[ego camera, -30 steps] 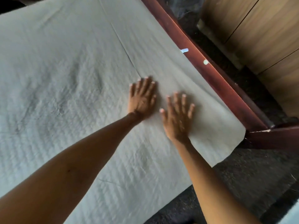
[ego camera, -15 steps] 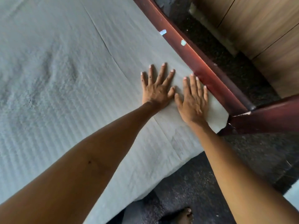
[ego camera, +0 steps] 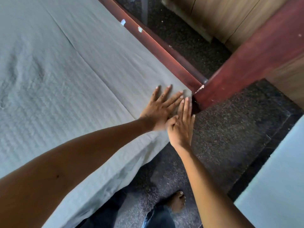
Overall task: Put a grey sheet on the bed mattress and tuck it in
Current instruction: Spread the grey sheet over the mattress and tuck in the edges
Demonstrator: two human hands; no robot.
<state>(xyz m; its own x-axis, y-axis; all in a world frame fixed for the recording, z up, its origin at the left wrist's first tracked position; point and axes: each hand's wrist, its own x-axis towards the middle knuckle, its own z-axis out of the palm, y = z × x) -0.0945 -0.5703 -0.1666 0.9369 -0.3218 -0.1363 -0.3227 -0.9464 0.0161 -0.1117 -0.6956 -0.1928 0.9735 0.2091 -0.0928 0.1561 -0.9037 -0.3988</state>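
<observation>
I see the grey sheet (ego camera: 65, 79) filling the left and centre of the view. It lies over the mattress, which is hidden beneath it, and its near edge hangs down the side toward the floor; a long fold line crosses it from far to near. The dark speckled floor (ego camera: 230, 129) occupies the right. A red-brown bed frame (ego camera: 164, 51) runs along the sheet's right edge and meets a broader board of the same wood (ego camera: 246, 63) at the corner. Light wooden panels (ego camera: 230, 14) stand at far right, and a pale surface (ego camera: 271, 186) is at near right. The left hand (ego camera: 162, 109) lies flat on the sheet at this corner, fingers straight and spread, gripping nothing. The right hand (ego camera: 181, 125) is just beside it, touching it at the thumb, fingers straight along the sheet's corner edge, holding nothing. A bare foot (ego camera: 176, 201) stands on the floor below. Two pale chips (ego camera: 123, 22) mark the frame.
</observation>
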